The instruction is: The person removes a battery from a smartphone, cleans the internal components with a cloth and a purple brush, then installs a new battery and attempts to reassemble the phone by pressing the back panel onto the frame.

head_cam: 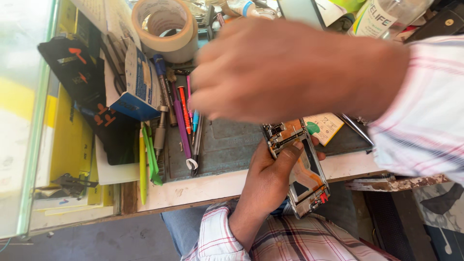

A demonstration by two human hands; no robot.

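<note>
Left hand [270, 176] clamped on opened phone [302, 166], thumb across upper frame, fingers wrapped behind. Phone held over worktop [212, 186] edge, above lap, tilted.

Right hand [285, 70] blurred, hovering over grey mat [227, 145], near row of screwdrivers [181, 113]; fingers loosely together, holding nothing I can make out.

Risk I see: exposed board and flex under thumb; pressure there could crease ribbon. One-hand grip off worktop edge: slip drops phone to lap or floor. Tape roll [166, 29] well apart.
</note>
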